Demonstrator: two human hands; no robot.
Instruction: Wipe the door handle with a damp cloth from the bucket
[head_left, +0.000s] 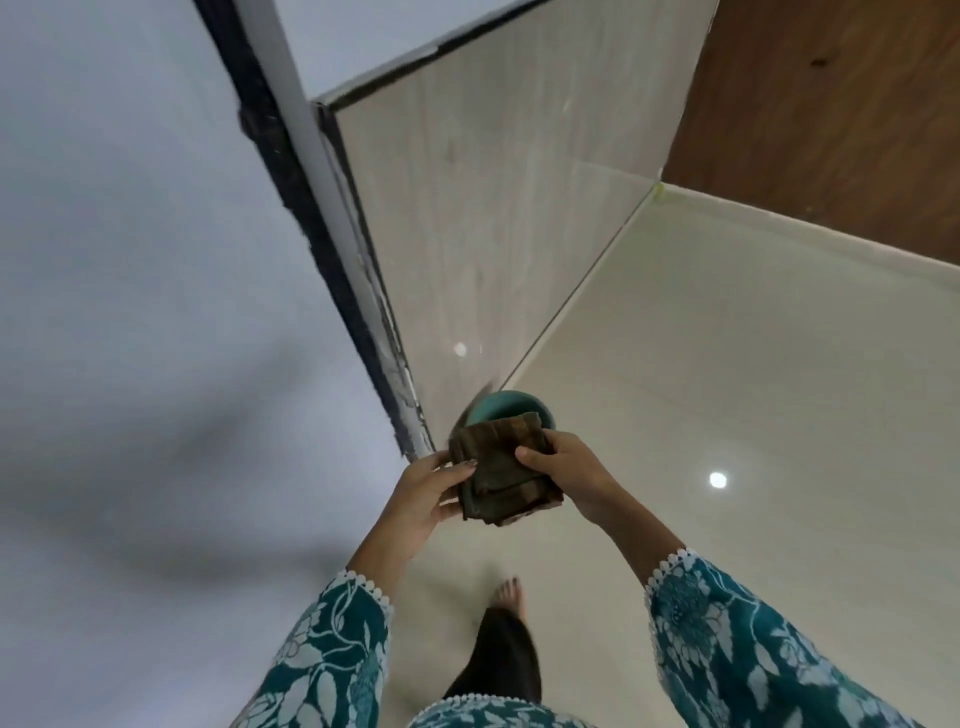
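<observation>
A folded dark brown cloth (498, 475) is held between both hands, above the floor. My left hand (431, 491) grips its left edge, thumb on top. My right hand (569, 470) grips its right side. Just beyond the cloth, a teal bucket (501, 410) stands on the floor next to the wall base; the cloth hides its near part. No door handle shows in this view.
A pale grey wall (130, 312) fills the left side, with a dark skirting strip (332, 260) along its base. Glossy cream floor tiles (727, 364) spread to the right. A brown wooden panel (831, 104) sits at the top right. My bare foot (511, 597) is below the hands.
</observation>
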